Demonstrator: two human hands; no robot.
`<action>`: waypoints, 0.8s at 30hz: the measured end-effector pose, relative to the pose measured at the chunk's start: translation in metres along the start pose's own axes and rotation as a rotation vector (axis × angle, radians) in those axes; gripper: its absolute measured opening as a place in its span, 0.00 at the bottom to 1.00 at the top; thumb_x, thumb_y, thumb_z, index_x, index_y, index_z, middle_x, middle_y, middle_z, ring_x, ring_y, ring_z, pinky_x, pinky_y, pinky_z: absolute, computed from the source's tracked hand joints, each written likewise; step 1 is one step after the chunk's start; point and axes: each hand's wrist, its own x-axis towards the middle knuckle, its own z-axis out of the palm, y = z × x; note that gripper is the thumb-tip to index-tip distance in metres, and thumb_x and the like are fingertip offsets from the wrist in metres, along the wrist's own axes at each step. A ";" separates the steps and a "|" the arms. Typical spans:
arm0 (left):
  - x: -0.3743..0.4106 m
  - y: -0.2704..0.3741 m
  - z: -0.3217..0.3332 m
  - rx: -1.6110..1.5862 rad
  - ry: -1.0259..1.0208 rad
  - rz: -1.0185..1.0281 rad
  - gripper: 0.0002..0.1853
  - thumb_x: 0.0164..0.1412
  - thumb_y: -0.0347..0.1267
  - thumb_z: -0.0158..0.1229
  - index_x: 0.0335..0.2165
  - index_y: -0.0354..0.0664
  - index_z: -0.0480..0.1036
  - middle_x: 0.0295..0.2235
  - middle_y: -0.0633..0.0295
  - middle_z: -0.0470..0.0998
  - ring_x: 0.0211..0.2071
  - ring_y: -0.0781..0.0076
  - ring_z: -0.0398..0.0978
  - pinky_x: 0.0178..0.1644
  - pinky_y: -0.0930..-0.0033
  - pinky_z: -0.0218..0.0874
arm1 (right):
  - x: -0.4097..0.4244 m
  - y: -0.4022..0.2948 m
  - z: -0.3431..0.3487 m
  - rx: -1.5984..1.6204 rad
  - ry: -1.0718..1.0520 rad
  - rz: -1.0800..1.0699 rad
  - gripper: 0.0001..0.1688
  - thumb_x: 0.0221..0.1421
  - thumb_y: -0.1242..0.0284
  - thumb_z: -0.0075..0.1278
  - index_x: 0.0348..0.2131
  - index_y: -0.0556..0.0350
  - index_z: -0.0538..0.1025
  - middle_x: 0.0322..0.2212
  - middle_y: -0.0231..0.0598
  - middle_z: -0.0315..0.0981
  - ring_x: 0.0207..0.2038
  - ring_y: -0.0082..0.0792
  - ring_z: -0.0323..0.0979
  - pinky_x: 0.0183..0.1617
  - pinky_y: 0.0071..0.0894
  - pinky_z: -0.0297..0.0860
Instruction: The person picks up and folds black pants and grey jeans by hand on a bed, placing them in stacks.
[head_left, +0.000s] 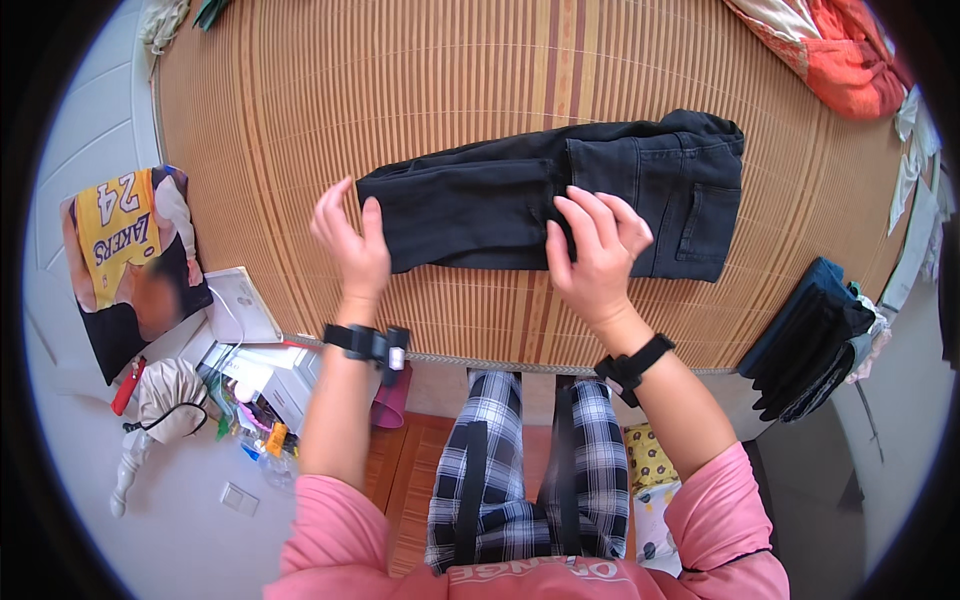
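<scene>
A pair of black jeans (472, 210) lies across a bamboo-slat mat (450, 82), legs laid together and their lower part folded back toward the seat. The waist end with a back pocket (709, 223) faces right. At the fold on the left end is my left hand (351, 244), fingers spread, thumb beside the cloth and nothing in its grasp. My right hand (596, 244) hovers over the middle of the jeans near the folded-back leg end, fingers bent and apart from the thumb. Whether its fingertips touch the fabric is hard to tell.
A stack of folded dark clothes (814, 341) sits at the mat's right edge. Orange-red bedding (851, 67) lies at the far right corner. On the left are a basketball poster (135, 262), a white box (277, 375) and a covered fan-like object (172, 394).
</scene>
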 end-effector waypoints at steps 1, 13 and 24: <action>0.017 0.001 -0.005 -0.080 -0.145 -0.022 0.21 0.59 0.37 0.56 0.47 0.36 0.67 0.45 0.56 0.69 0.50 0.58 0.61 0.57 0.59 0.50 | 0.009 -0.003 0.004 0.010 0.016 -0.011 0.19 0.45 0.70 0.56 0.40 0.49 0.76 0.45 0.30 0.71 0.50 0.34 0.61 0.51 0.39 0.50; 0.085 0.020 -0.033 0.059 -0.850 0.683 0.16 0.45 0.36 0.67 0.31 0.43 0.70 0.30 0.63 0.73 0.41 0.64 0.69 0.53 0.57 0.50 | 0.059 -0.007 0.020 -0.226 -0.315 -0.016 0.14 0.37 0.68 0.56 0.29 0.51 0.72 0.33 0.36 0.66 0.41 0.39 0.61 0.43 0.42 0.54; 0.092 -0.014 -0.026 -0.049 -0.764 0.411 0.37 0.34 0.55 0.70 0.40 0.44 0.71 0.35 0.58 0.73 0.44 0.58 0.67 0.53 0.56 0.51 | 0.041 -0.057 -0.047 0.632 -0.615 -0.129 0.16 0.29 0.74 0.57 0.25 0.55 0.70 0.19 0.39 0.62 0.25 0.42 0.64 0.30 0.37 0.63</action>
